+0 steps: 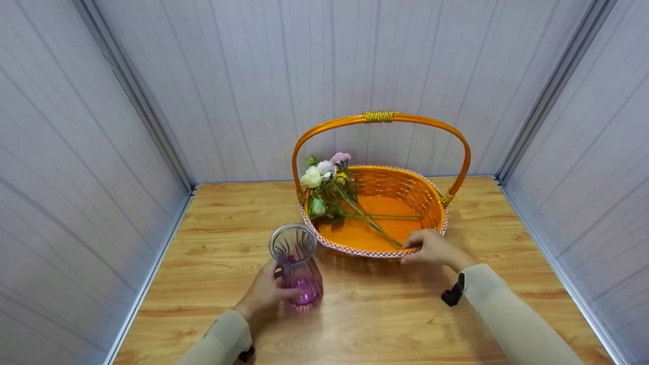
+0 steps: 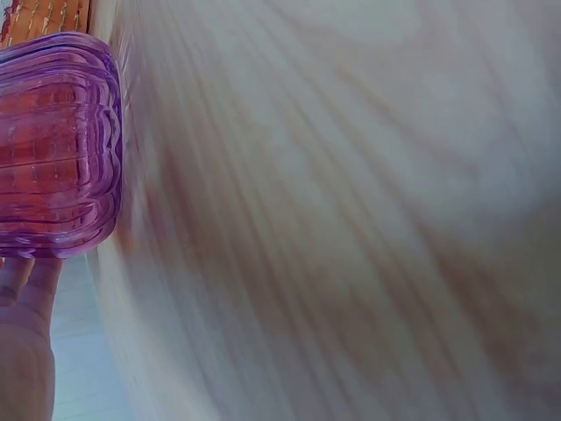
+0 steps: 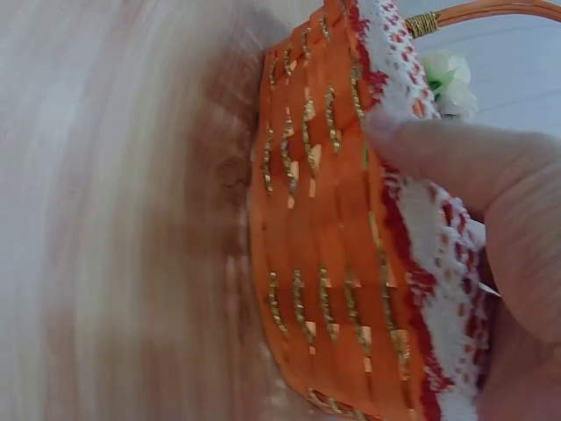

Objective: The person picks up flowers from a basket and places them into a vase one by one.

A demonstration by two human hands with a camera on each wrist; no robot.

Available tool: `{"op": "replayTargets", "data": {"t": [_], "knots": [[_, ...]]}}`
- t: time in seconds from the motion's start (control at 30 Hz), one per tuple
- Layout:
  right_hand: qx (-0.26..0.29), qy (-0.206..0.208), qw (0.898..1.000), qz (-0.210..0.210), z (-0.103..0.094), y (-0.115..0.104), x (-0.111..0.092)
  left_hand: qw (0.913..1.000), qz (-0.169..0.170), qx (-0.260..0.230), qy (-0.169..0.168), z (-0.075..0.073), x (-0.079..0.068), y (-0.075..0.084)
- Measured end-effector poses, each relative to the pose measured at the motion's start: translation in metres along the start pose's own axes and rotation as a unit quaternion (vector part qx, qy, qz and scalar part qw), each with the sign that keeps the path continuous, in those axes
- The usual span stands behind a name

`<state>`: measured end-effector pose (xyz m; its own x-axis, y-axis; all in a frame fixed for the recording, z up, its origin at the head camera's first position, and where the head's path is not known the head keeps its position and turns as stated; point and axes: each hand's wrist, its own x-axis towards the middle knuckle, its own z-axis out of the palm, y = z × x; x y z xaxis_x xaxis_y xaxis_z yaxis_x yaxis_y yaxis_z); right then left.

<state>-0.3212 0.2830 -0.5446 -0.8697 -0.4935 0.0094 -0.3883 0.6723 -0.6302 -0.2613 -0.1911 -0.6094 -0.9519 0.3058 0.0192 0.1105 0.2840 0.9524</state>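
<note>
My left hand [image 1: 263, 290] holds a clear glass vase [image 1: 307, 278] with a purple tint toward its base, fingers and thumb around its lower body. In the left wrist view the purple base of the vase [image 2: 61, 149] fills the left edge. An orange woven basket [image 1: 395, 181] with a tall arched handle stands to the right. At its near right rim my right hand [image 1: 435, 249] grips the red and white lace trim, thumb outside and fingers inside. Artificial flowers [image 1: 324, 175] lie in the basket, their green stems [image 1: 366, 217] reaching toward my right fingers. Whether those fingers touch the stems is hidden.
The wooden tabletop [image 1: 228, 243] lies under everything. A pale panelled wall [image 1: 253, 91] rises behind the basket, and similar panels close off the left and right sides. The basket's arched handle [image 1: 332, 124] stands high above its rim.
</note>
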Motion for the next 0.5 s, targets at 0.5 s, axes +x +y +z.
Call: {"op": "replayTargets", "data": {"t": [0.5], "knots": [[0.068, -0.037, 0.997, 0.014, -0.019, -0.012, 0.027, 0.9999, 0.012, 0.003, -0.001, 0.001, 0.000, -0.006]]}}
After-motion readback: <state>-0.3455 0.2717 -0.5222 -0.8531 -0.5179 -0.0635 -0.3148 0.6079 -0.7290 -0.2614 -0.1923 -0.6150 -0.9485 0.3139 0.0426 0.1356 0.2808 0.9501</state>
